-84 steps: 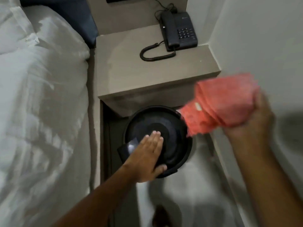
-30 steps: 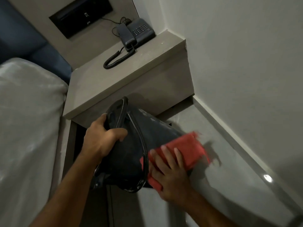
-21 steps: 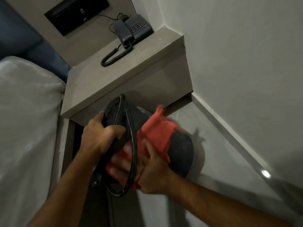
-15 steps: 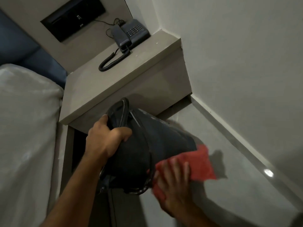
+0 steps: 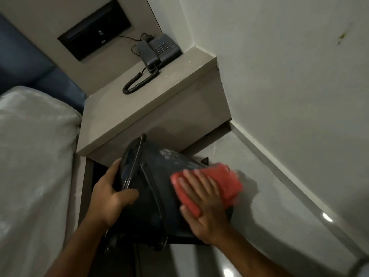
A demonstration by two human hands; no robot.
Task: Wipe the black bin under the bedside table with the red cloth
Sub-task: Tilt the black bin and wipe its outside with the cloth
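The black bin (image 5: 159,176) is tipped on its side in front of the bedside table (image 5: 151,108), its mouth towards me and to the left. My left hand (image 5: 111,194) grips the bin's rim and the swing lid. My right hand (image 5: 203,204) lies flat, fingers spread, pressing the red cloth (image 5: 217,184) against the bin's outer side wall. The cloth is blurred at its right edge. Pale smudges show on the upper part of the bin's wall.
A dark corded phone (image 5: 159,50) sits at the back of the bedside table. The bed with white bedding (image 5: 34,166) fills the left. The white wall and skirting (image 5: 289,96) close in on the right, above a glossy grey floor (image 5: 279,206).
The bin went from standing under the table to tipped out and held by my left hand. My right hand has slid the red cloth back and forth over its side, now up from the lower edge.
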